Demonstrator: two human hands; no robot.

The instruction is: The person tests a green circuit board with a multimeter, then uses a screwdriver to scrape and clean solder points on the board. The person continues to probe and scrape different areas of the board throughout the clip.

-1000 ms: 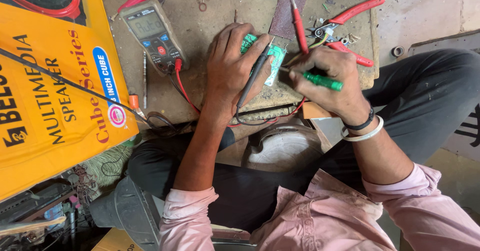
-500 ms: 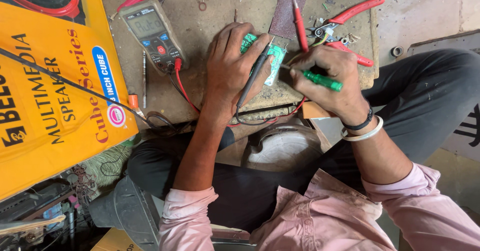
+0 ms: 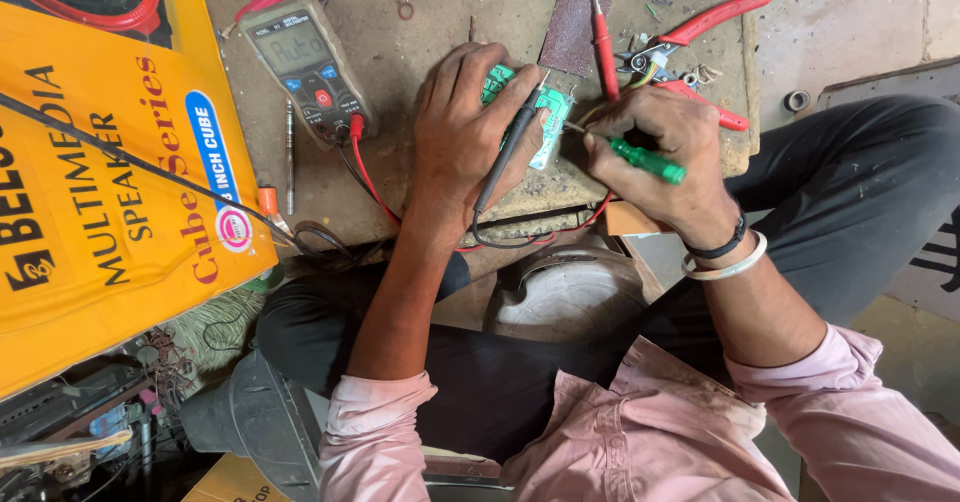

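Green circuit board [image 3: 548, 122], small, lies on the worn table [image 3: 440, 22] just beyond the person's knees, pinned under the left hand [image 3: 462, 132]; left fingers [image 3: 470, 67] curl over the board's near end and also grip a black probe [image 3: 510, 147], its tip angled onto the board; right hand [image 3: 655, 152] holds a green-handled screwdriver [image 3: 648, 160], fingers closed around the handle, metal tip touching the board's right edge; a red probe [image 3: 603, 42] lies unused on the table just beyond the board, beside red-handled pliers [image 3: 700, 32]; multimeter [image 3: 308, 67] rests to the left, display lit, red and black leads [image 3: 365, 167] plugged in and trailing to the work; a strip of dark abrasive paper [image 3: 578, 12] lies above the board; yellow speaker carton [image 3: 90, 192] well to the left. Judgement on progress: meter is set up and connected, board is out and held, so preparation looks done; only one probe is on the board, so no full reading appears under way; work seems mid-stage, with the screwdriver at the board; whether any fastener or part is loosened cannot be told, the fingers hide most of the board; board is not refitted into any housing, none is identifiable here.
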